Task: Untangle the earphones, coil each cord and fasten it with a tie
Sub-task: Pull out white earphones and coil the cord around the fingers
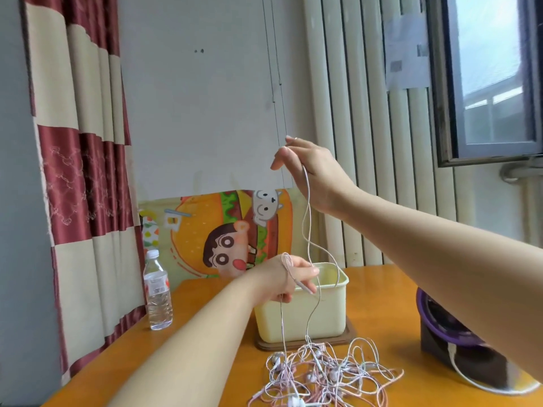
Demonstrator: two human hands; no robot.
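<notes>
Holding one earphone cord (308, 201) upright above the tangle (323, 374).
The left hand (289, 279), low before the cream box (293, 318), pinches a loop wound on its fingers; the cord rises near-vertical from the tangle on the orange table (382, 304) to the raised right hand (311, 168), arm outstretched, thumb and forefinger pinching its top.

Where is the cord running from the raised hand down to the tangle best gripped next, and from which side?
Grip the cord just above the earphone tangle, pinching from the right. There it hangs as one free, near-vertical strand before the cream tub; lower it vanishes among loops. The right hand pinches its top; the left hand holds wound turns.
</notes>
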